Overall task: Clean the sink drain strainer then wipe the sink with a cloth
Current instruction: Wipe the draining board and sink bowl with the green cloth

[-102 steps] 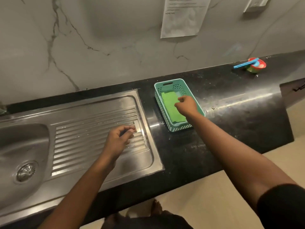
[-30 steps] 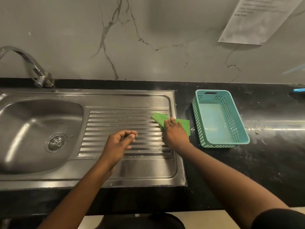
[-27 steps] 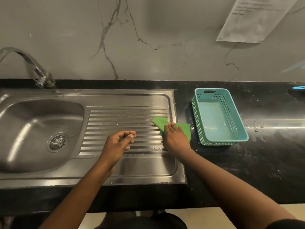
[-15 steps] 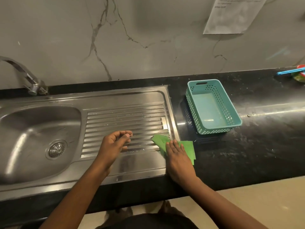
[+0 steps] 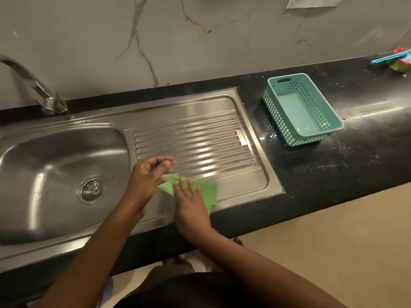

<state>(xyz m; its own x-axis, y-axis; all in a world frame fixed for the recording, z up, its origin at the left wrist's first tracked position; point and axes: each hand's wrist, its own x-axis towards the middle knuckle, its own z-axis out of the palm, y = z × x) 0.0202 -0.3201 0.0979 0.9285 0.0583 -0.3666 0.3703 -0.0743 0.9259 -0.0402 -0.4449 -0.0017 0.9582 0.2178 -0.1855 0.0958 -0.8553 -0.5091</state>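
A green cloth point(image 5: 208, 192) lies flat on the front part of the steel drainboard point(image 5: 200, 134). My right hand point(image 5: 191, 201) presses down on the cloth with its fingers spread. My left hand point(image 5: 149, 176) hovers just left of the cloth, over the ribbed drainboard, fingers curled with thumb and fingertips close together and nothing visibly in them. The round metal drain strainer point(image 5: 93, 189) sits in the bottom of the steel sink basin point(image 5: 44, 165), to the left of both hands.
A curved tap point(image 5: 37, 90) stands behind the basin at the left. A teal perforated basket point(image 5: 275, 105) rests on the black counter point(image 5: 355, 156) to the right. A red and blue item point(image 5: 398, 62) lies at the far right. The marble wall runs behind.
My right hand took the green cloth out of the teal basket and slid it leftward along the drainboard's front. My left hand stayed curled over the ribs.
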